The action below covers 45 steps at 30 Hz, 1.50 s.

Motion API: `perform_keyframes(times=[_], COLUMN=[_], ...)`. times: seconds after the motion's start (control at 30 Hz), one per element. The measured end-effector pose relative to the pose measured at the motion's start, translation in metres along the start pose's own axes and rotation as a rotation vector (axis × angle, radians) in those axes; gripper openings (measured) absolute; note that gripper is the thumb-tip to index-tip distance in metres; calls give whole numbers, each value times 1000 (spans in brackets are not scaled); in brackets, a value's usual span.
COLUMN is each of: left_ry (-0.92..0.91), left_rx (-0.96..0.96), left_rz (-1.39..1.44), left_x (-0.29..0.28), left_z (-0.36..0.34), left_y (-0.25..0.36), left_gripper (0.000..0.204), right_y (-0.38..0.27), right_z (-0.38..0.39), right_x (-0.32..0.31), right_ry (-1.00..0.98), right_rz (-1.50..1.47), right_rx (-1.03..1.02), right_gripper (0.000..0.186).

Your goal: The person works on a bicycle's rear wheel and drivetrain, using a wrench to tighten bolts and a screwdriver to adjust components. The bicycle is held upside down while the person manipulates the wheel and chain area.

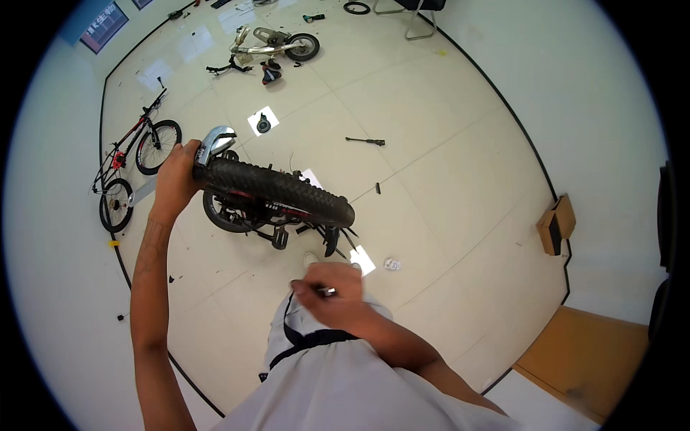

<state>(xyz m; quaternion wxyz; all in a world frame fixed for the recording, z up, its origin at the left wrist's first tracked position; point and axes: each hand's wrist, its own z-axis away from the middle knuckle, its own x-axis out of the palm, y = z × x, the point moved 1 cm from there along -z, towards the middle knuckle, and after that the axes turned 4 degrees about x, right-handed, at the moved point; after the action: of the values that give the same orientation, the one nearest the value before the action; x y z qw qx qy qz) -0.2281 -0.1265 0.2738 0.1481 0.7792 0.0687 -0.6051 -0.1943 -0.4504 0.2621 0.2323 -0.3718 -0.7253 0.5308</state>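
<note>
My left hand (175, 179) is closed on a large silver adjustable wrench (215, 144), whose head lies at the left end of a knobby black tire (273, 187); whether my fingers also grip the tire is unclear. Beneath the tire is a black-and-red bicycle (255, 212), with a pedal and a dark wheel showing. My right hand (330, 294), blurred in front of my body, has curled fingers round a small dark-and-metal object that I cannot make out.
Another bicycle (136, 147) stands at the left wall; a dismantled scooter (269, 50) lies farther back. Loose parts (365, 141) dot the tiled floor (445, 165). A cardboard box (555, 226), a wooden board (582, 348) and a chair (420, 14) sit along the right side.
</note>
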Motion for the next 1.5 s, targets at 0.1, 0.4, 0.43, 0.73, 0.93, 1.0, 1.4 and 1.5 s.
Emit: perform_keyframes(times=[0.1,0.4,0.43,0.73,0.93,1.0,1.4,1.5], left_ry=[128,-133,-164,40,594,728,671,872], left_rx=[81,-152,-229,-1063,-1481,-1554,-1761,-1822], left_rz=[65,480,560,730,956,992,948,670], left_x=[11,-5,-9,-37,39,52,25,47], left_z=[-3,-30,-24,80,23,2,47,8], left_y=[-2,-3,-7,1,95,117,82,119], left_gripper=[51,67,70,96,61,59,47,57], right_y=[13,124,131,188,201,204,494,653], right_z=[-25,-85,-86,-111,-133,-138,-152,-120], right_x=[-29,-76,-77,-78,-69,-78,-213,-267], right_ry=[44,-308,-385,-857,-964,-1041,-709,-531], right_rz=[324,567,531,52,38,-5,-229,87], right_rx=[150,344,334,173,72,120,974,948], right_gripper=[21,60,59,48,47,45,16,21])
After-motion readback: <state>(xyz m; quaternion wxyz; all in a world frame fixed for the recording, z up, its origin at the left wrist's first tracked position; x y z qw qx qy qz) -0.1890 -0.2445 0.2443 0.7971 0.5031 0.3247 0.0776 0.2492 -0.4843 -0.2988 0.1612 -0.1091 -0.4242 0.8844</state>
